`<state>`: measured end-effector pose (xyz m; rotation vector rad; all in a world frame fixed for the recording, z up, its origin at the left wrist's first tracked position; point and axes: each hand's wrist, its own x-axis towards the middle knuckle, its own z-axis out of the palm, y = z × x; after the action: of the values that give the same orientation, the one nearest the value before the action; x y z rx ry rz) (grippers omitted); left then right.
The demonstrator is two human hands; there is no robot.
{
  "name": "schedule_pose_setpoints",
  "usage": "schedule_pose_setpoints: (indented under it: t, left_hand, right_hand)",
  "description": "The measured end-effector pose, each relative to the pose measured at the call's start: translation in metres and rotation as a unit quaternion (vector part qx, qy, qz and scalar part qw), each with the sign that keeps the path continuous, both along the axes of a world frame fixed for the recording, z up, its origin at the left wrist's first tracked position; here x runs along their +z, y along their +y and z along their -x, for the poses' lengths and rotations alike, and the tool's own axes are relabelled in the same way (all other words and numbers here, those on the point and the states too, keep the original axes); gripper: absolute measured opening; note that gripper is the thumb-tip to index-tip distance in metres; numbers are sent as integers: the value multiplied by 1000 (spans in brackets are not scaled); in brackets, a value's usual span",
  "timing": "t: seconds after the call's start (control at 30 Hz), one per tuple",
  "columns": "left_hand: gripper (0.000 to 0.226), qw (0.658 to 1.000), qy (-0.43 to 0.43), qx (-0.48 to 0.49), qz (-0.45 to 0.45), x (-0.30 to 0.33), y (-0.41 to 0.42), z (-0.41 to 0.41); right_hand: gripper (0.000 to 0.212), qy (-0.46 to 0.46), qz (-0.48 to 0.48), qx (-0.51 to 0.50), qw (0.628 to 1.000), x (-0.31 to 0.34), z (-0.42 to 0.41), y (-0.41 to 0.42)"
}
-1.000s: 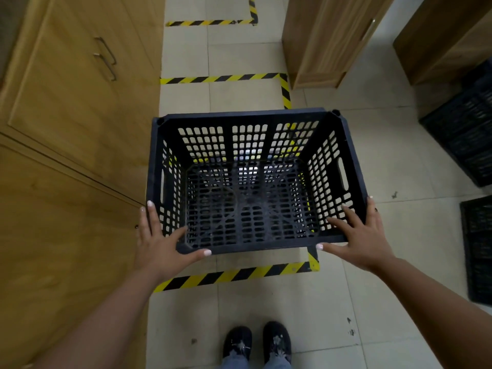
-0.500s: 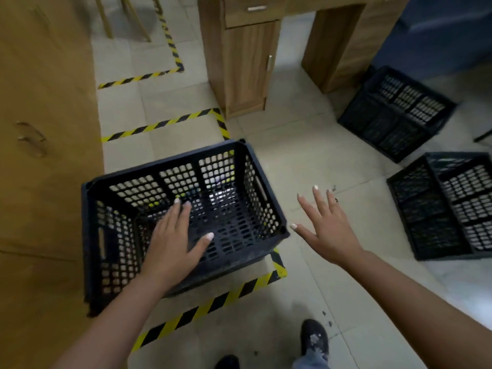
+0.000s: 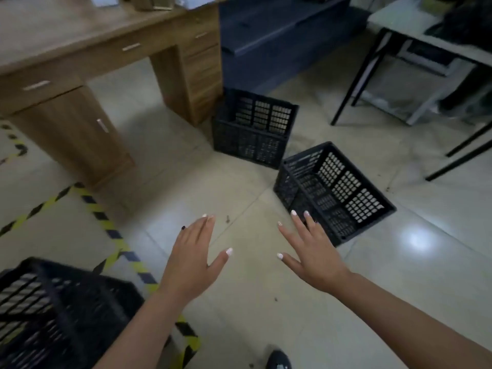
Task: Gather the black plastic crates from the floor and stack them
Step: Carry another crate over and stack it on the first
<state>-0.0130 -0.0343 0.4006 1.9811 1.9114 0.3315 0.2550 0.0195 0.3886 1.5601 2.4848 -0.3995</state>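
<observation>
Both hands out in front over the tiled floor (image 3: 253,315), palms down, holding nothing. Left hand (image 3: 193,258) has fingers straight and close together, thumb out to the right. Right hand (image 3: 312,258) has fingers spread; its fingertips (image 3: 294,213) overlap the near-left corner of a crate in view, contact cannot be told.

Three black plastic crates on the floor. Near-left crate (image 3: 53,315) sits upright at the bottom left, blurred, by the yellow-black hazard tape (image 3: 106,225). Right crate (image 3: 343,193) sits just ahead of the right hand, turned at an angle, open top up. Far crate (image 3: 255,129) stands beyond it, against the right drawer side of the wooden desk (image 3: 80,57), close to the right crate but apart from it. None stacked.

A dark blue unit (image 3: 279,35) stands behind the far crate. A black-legged table (image 3: 426,35) is far right. A dark shoe (image 3: 278,360) shows at the bottom edge.
</observation>
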Motion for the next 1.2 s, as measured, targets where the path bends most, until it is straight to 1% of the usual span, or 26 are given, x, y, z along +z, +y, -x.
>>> schedule_pose_setpoints:
  t: [0.13, 0.27, 0.33, 0.4, 0.43, 0.5, 0.57, 0.67, 0.77, 0.87, 0.9, 0.97, 1.0, 1.07, 1.2]
  left_hand:
    - [85, 999, -9, -38, 5, -5, 87, -85]
    - [88, 995, 12, -93, 15, -10, 152, -149]
    - [92, 993, 19, -117, 20, -13, 185, -172]
    - [94, 991, 19, -131, 25, -17, 219, -190]
    - [94, 990, 20, -137, 24, -20, 237, -198]
    - [94, 987, 30, -155, 24, -27, 272, -210]
    - [96, 984, 42, -173, 28, -37, 309, -222]
    - [100, 977, 49, -200, 49, -54, 367, -241]
    - [103, 968, 55, -234, 66, -73, 426, -261]
    - [104, 955, 63, -270, 104, -88, 481, -274]
    - [104, 951, 64, -281, 113, -94, 500, -278]
    - [100, 942, 72, -303, 125, -103, 539, -288]
    - [96, 938, 77, -314, 127, -107, 558, -294]
    - [88, 929, 87, -336, 125, -117, 592, -304]
    - [85, 916, 112, -366, 117, -139, 645, -323]
  right_hand:
    - [77, -35, -1, -61, 998, -1, -95, 56]
    - [89, -53, 9, -108, 993, -2, -169, 91]
    - [83, -85, -5, -121, 989, -2, -200, 113]
    - [74, -129, 2, -159, 979, -6, -231, 134]
    - [73, -138, 11, -179, 974, -9, -244, 143]
    - [76, -139, 18, -198, 970, -20, -266, 159]
    - [76, -137, 6, -225, 964, -34, -280, 171]
    - [70, -133, 57, -278, 950, -57, -294, 189]
    - [73, -132, 107, -338, 926, -82, -308, 211]
    - [93, -107, 133, -381, 909, -103, -314, 233]
    - [92, -88, 141, -411, 896, -109, -314, 242]
    - [72, -72, 144, -491, 856, -121, -317, 261]
    - [65, -69, 148, -524, 836, -126, -319, 270]
    - [63, -62, 161, -562, 809, -136, -319, 284]
    - [62, -37, 176, -601, 779, -159, -315, 302]
